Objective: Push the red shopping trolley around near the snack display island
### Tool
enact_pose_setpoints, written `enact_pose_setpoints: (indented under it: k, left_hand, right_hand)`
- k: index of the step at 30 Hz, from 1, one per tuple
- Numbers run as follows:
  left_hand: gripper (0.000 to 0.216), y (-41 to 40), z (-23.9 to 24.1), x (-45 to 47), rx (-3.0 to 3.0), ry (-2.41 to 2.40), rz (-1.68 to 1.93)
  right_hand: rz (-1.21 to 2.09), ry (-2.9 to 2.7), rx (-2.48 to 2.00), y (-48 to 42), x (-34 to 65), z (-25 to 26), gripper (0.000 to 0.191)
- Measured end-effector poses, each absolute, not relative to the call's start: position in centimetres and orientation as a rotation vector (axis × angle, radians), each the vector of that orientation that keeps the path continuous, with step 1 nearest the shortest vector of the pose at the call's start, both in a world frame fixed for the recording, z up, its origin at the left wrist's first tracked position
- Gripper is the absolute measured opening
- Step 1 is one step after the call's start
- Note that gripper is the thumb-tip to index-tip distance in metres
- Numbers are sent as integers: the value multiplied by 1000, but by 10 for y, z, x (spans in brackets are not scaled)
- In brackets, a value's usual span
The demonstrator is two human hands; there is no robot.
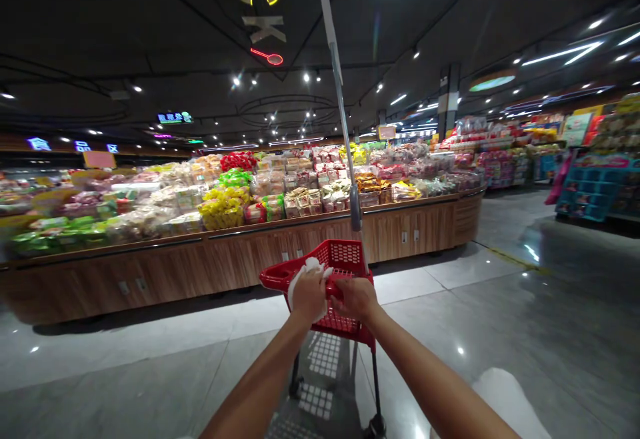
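A small red shopping cart [345,257] stands on the shiny floor in front of me, a tall grey pole [341,105] rising from its far right corner. My left hand [309,294] is closed over the cart's near rim and has a white cloth or tissue [310,267] bunched under its fingers. Right beside it, my right hand [356,297] is wrapped round the same rim. Both forearms reach in from the bottom of the view.
A long wooden display counter [240,252] piled with packaged snacks runs across the view behind the cart. More shelves of goods [590,159] stand at the far right. Grey tiled floor [500,332] stretches to the right. A white object [505,395] shows near my right arm.
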State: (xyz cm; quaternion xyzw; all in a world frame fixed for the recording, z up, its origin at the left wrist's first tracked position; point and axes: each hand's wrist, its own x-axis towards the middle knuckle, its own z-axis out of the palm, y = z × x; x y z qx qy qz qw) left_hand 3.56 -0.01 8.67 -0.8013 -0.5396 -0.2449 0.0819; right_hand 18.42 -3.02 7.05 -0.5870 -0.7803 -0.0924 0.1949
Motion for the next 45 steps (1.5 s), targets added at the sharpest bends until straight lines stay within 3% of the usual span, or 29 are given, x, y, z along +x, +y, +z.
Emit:
enact_pose_setpoints:
  k: [6, 12, 19, 27, 33, 40, 45]
  left_hand:
    - [32, -1, 88, 49, -2565, -1411, -669]
    - [37, 21, 108, 21, -2448, -1788, -667]
    - [33, -2, 74, -1, -2392, -1560, -952]
    - [26, -5, 91, 72, -2585, -1412, -682]
    - [38, 25, 110, 32, -2487, -1774, -544]
    - [30, 2, 63, -45, -2379, -1470, -826]
    - [33, -11, 55, -4, -2450, -1266, -837]
  right_hand:
    - [-334, -2193, -1615, -20, 210, 70, 44]
    - [-383, -2253, -1547, -14, 238, 68, 42]
    - [-362, -2193, -1628, -16, 228, 70, 41]
    - [-382, -2198, -1611, -13, 221, 64, 36]
    - [-372, -2213, -1548, -11, 236, 64, 36]
    - [-401, -2126, -1594, -7, 226, 60, 34]
    - [-430, -1832, -1720, -15, 202, 54, 32]
